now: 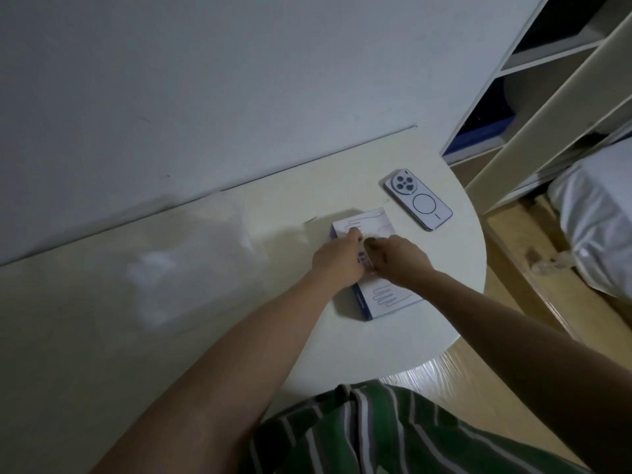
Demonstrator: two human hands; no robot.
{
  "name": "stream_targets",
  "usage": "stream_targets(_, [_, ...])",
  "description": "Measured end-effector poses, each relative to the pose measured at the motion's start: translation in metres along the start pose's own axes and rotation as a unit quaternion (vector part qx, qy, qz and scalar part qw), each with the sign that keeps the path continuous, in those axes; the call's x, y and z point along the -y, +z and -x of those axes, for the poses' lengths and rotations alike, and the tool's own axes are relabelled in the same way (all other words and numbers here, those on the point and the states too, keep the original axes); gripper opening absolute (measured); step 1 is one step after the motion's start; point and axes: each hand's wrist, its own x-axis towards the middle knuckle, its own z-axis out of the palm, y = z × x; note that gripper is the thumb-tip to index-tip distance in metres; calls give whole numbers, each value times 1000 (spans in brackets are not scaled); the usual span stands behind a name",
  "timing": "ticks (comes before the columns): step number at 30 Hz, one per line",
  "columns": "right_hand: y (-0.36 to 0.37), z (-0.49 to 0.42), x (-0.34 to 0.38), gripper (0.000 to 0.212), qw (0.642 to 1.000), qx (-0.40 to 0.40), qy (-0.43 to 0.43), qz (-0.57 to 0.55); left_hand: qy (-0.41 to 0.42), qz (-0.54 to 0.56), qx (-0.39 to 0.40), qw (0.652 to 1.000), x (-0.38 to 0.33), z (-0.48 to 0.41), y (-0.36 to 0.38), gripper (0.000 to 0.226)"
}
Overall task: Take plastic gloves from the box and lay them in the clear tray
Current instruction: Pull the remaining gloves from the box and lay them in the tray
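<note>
A flat white box of plastic gloves [390, 301], printed with glove outlines and edged in blue, lies on the pale table [102, 336]. My left hand [337, 261] rests on the box's left side with fingers curled over its top. My right hand [398, 258] is over the box's middle, fingers curled as if pinching at the opening; what it holds is hidden. The clear tray [191, 261] lies to the left of the box, blurred and hard to make out, with something pale inside.
A light phone [418, 199] lies face down beyond the box near the table's rounded right edge. A wall runs behind the table. White shelving [547, 97] and white bedding [602, 234] stand to the right over a wooden floor.
</note>
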Motion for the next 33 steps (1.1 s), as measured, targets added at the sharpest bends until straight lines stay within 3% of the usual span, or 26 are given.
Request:
stream_targets(2, [7, -1, 1, 21, 999, -1, 3, 32, -8, -25, -9, 1000, -2, -2, 8, 51])
stream_targets(6, [15, -5, 2, 19, 998, -22, 62, -14, -18, -23, -23, 999, 0, -6, 13, 60])
stream_targets(10, [19, -9, -3, 18, 999, -40, 36, -5, -26, -12, -8, 1000, 1, -9, 14, 67])
stream_targets(13, [14, -14, -13, 21, 989, -29, 52, -132, -32, -8, -5, 999, -1, -10, 13, 71])
stream_targets(16, [2, -15, -24, 16, 911, -20, 68, -407, -35, -11, -6, 999, -2, -10, 13, 70])
stream_targets(17, [-2, -15, -27, 15, 889, -24, 58, -454, -37, -12, -5, 999, -3, -10, 12, 71])
stream_targets(20, [-10, -9, -29, 17, 847, -56, 32, -527, -45, -16, 3, 999, -4, -11, 13, 78])
stream_targets(24, [-32, 0, -16, 23, 762, -123, 23, -635, -50, -20, 1, 999, -4, -10, 14, 75])
stream_targets(28, [-52, 0, -10, 34, 729, -117, 3, -675, -40, 9, 23, 999, -2, -13, 8, 71])
stream_targets(31, [-58, 0, -8, 37, 661, -83, -8, -746, -45, 129, 28, 990, 2, -13, 0, 49])
stream_targets(33, [-57, -3, -6, 38, 621, -51, -24, -781, -50, 334, 16, 941, 3, -10, -9, 29])
